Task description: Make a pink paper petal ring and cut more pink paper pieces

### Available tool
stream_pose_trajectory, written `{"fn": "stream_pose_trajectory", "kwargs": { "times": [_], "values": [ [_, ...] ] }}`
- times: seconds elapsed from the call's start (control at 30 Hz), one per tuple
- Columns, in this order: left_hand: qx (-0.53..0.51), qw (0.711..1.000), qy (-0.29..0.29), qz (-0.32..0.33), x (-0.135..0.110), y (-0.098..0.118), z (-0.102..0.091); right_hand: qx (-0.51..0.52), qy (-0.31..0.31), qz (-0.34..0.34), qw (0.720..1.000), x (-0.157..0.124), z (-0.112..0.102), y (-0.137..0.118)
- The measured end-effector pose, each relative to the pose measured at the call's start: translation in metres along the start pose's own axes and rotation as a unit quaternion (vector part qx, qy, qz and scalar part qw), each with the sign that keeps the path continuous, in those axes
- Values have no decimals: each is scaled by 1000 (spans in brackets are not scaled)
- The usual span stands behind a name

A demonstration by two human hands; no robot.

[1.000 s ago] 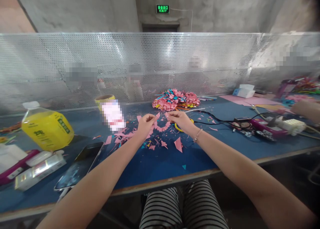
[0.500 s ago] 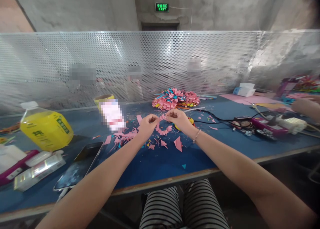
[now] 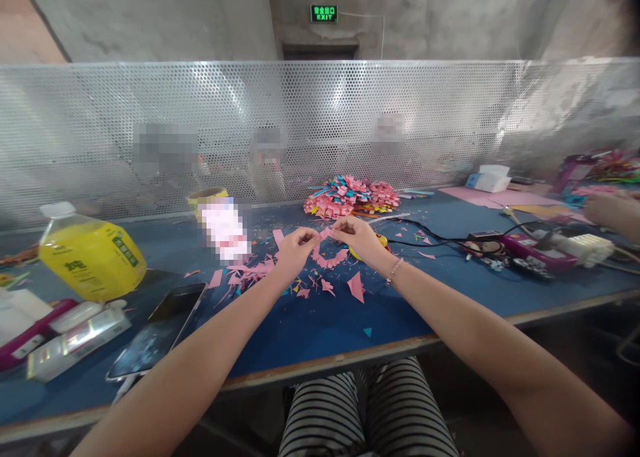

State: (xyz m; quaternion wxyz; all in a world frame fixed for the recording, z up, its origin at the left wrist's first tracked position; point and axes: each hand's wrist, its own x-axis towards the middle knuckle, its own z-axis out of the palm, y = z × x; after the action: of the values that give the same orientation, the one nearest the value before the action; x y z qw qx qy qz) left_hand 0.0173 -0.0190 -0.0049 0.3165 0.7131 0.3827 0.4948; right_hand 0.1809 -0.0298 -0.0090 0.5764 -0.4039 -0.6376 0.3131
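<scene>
A curled, fringed strip of pink paper (image 3: 328,260) hangs in a loop between my two hands above the blue table. My left hand (image 3: 298,247) pinches it from the left. From the right, my right hand (image 3: 356,237) grips the same strip between thumb and fingertips, close to the left fingertips. Pink paper scraps (image 3: 253,274) lie beside and below the hands, with a larger torn piece (image 3: 357,288) nearer the table's front. Partly behind my right hand sits a yellow round object (image 3: 381,240), whose kind I cannot make out.
Beyond the hands is a pile of pink and blue paper flowers (image 3: 345,196). To the left stand a yellow-filled jug (image 3: 93,257), a phone (image 3: 157,330) and a propped lit screen (image 3: 225,230). Cables and a purple object (image 3: 537,254) lie right. Another person's hand (image 3: 613,210) shows far right.
Both my hands stay nearly in place on the pink strip, with only a slight shift of the paper loop. The other person's hand at far right has moved a little.
</scene>
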Motion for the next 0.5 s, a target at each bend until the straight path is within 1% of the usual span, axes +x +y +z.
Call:
{"fn": "stream_pose_trajectory", "kwargs": {
  "times": [0.2,0.5],
  "values": [
    [5,1000,-8,10,0,-1,0,-7,-3,-1,1000,-1,0,-2],
    [13,999,-18,25,1,-4,0,-39,9,-14,999,-1,0,-2]
  ]
}}
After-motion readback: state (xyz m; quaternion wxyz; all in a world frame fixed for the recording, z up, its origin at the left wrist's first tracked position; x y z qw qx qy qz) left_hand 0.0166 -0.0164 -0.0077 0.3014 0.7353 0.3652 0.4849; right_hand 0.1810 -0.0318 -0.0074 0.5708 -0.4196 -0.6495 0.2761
